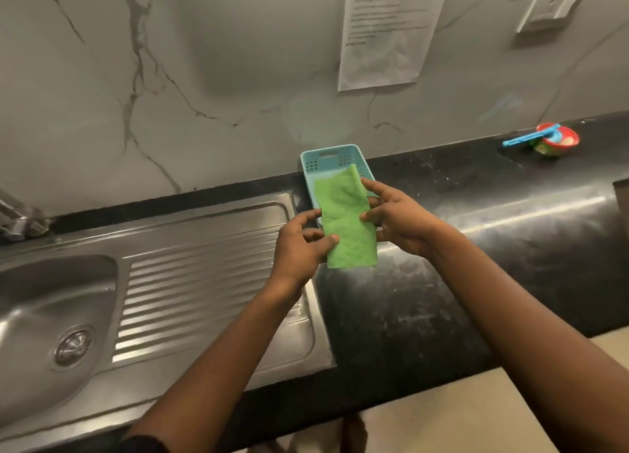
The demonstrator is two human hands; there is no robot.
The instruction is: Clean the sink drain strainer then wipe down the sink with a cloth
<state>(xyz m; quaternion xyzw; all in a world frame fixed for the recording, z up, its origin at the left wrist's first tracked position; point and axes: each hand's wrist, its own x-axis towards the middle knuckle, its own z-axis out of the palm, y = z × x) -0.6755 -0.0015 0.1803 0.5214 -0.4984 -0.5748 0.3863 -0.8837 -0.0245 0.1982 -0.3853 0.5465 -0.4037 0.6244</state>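
Both hands are gripping a folded green cloth (347, 224) above the seam between sink and bench. Left hand (301, 245) is pinching the cloth's left edge, thumb lying on top and fingers curling underneath, partly hidden. Right hand (396, 219) is pinching the right edge; its lower fingers are covered by the cloth. The cloth's long axis is running near to far, tilting slightly leftward at the far end, where one corner is folding upward. It is covering most of the blue basket (332, 158) sitting behind it on the black bench (476, 248). To the left, the steel sink (204, 282) is showing its ribbed drainboard, with the drain strainer (73, 347) sitting in the basin. The tap (15, 219) is being cut off at the left edge. Farther right, a red bowl (558, 141) is resting on the bench. Print on the wall paper (388, 30) is blurring beyond reading.
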